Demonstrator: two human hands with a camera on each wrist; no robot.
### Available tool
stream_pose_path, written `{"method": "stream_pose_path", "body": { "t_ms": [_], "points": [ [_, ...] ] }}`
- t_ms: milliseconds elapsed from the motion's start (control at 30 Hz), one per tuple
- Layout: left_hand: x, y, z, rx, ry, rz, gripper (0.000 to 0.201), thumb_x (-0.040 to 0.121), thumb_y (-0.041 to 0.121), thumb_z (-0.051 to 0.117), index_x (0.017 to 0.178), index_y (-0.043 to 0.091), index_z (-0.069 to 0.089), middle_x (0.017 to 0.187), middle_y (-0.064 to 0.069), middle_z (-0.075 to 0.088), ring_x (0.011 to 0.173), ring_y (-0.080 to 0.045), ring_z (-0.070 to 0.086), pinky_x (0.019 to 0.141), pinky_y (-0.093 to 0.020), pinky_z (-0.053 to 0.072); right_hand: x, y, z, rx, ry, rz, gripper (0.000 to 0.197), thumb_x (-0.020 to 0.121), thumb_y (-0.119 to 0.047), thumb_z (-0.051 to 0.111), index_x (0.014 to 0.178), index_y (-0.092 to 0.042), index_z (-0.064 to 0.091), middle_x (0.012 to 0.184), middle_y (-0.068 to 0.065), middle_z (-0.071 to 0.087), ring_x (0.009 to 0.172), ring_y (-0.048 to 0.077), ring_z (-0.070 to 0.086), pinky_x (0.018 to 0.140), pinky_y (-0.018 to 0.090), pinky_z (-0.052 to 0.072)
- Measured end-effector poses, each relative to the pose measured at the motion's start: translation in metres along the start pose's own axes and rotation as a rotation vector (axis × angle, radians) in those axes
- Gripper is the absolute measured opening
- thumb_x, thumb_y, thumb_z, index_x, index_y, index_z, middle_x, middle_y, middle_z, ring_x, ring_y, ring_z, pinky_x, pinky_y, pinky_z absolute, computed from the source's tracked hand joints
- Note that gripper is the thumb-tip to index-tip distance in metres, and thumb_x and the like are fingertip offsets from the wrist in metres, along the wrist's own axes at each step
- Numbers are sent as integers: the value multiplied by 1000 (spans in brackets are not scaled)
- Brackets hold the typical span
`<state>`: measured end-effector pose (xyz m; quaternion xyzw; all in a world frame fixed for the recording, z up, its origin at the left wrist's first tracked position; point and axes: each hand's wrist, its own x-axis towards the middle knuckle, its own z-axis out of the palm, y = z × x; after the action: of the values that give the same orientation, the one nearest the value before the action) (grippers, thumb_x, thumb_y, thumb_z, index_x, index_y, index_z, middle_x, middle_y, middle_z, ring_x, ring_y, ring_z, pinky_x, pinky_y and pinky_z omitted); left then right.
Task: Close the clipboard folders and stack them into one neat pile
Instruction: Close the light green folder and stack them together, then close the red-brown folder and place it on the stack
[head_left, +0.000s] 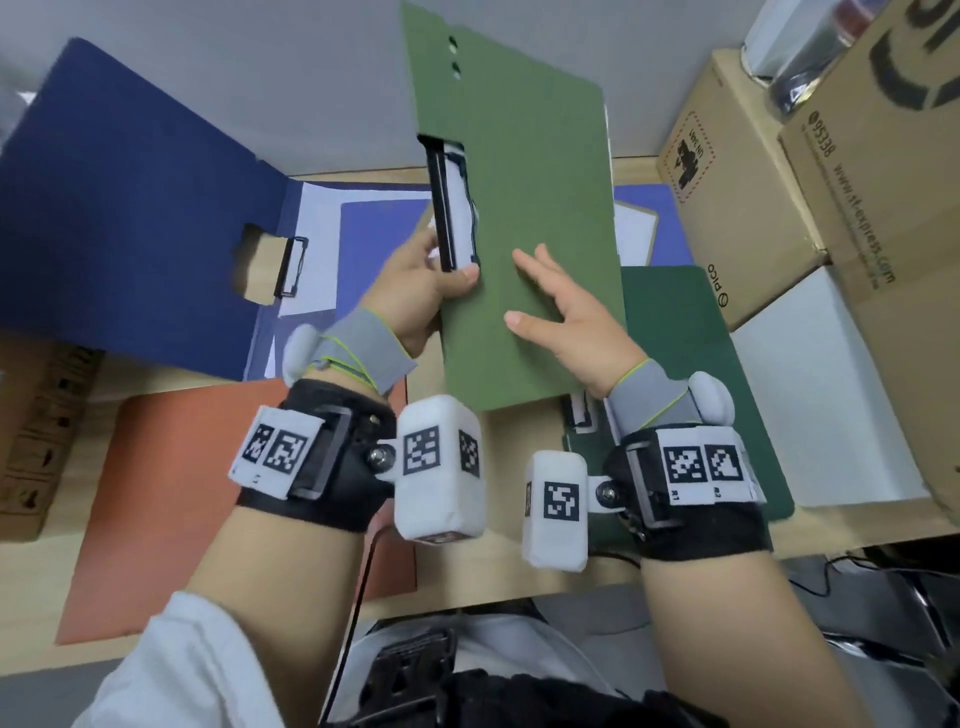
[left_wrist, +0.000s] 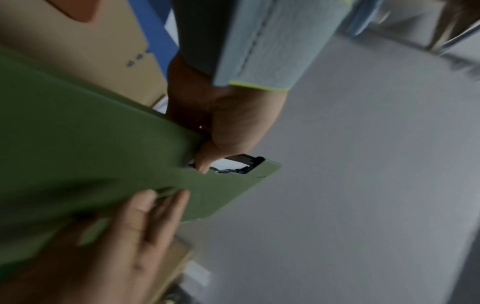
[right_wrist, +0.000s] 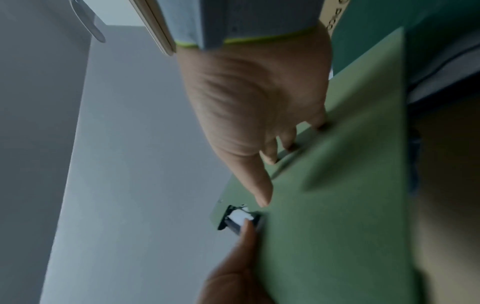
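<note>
Above the wooden tabletop (head_left: 470, 571), the light-green card clipboard folder (head_left: 524, 218) stood lifted, long axis running away from the person. L hand (head_left: 421, 291) gripped its clip edge w/ curled fingers; R hand (head_left: 563, 312) lay flat, fingers straight, on the cover, nearer the dark-green folder (head_left: 691, 364).

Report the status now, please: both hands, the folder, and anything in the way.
Left hand grips light green folder at its clip edge. Right hand open, flat on the cover. Folder closed, lifted. Blue folder open behind; orange folder and dark green folder on desk.
</note>
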<state>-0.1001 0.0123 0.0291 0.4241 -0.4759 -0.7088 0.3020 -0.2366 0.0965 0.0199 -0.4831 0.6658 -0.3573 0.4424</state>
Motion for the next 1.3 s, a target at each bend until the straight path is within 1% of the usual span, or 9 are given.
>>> {"method": "stream_pose_path", "body": {
  "t_ms": [233,400,500,800,900,1000,1067,1167,1300],
  "points": [
    [-10,-107,65,-124,-196,-345,50,88,-17,41,127,14,38,65,0,69,51,-7,67,56,-24,57,-10,73,-17,-173,49,319,62,89,-23,57,145,-26,31,160,6,10,148,32,1,121,46,3],
    [-8,-117,78,181,-379,-540,69,74,-3,54,138,17,39,97,-4,60,90,-15,56,80,-33,53,-25,106,-28,-273,84,472,55,90,-26,54,141,-34,36,160,-9,9,147,33,-10,114,64,1],
    [-6,-112,81,371,-412,-565,68,65,9,54,132,19,45,93,-5,54,90,-19,50,73,-31,47,-28,109,-31,-266,107,485,53,90,-25,53,141,-31,38,160,-9,11,147,32,-7,115,63,2],
    [-9,-78,24,483,-192,-367,47,90,-2,45,137,7,44,92,-1,50,76,-15,51,58,-15,40,-6,63,-3,-49,105,347,46,91,-10,53,136,-11,46,145,9,45,136,21,40,107,22,27],
    [-13,-68,-12,561,-46,-285,48,88,-3,48,135,8,46,101,-2,49,93,-17,49,72,-17,41,7,43,24,48,47,304,42,91,-7,53,132,-8,50,137,10,53,126,18,49,102,23,34],
    [-29,-69,-52,718,4,-252,56,82,-4,58,136,7,46,114,-8,46,103,-19,46,77,-15,40,21,32,60,88,-61,340,40,91,-7,52,131,-6,50,93,3,62,78,13,55,73,21,42],
    [-43,-78,-78,987,25,-285,69,77,10,69,140,19,41,136,-9,42,126,-24,39,101,-28,36,29,28,88,122,-116,421,44,90,-7,51,134,-7,44,77,0,50,61,12,43,59,23,36],
    [-60,-91,-101,1218,152,-438,90,73,33,74,146,37,22,161,-2,0,148,-30,0,115,-52,13,37,31,113,214,-114,510,57,90,-6,52,142,-9,29,81,0,46,61,12,42,59,26,36],
    [-65,-95,-114,1158,141,-533,101,76,34,73,151,30,5,159,-5,-20,146,-34,-17,116,-51,9,42,34,134,239,-108,551,57,88,-6,54,141,-7,32,85,1,54,90,15,53,77,34,50]
  ]
}}
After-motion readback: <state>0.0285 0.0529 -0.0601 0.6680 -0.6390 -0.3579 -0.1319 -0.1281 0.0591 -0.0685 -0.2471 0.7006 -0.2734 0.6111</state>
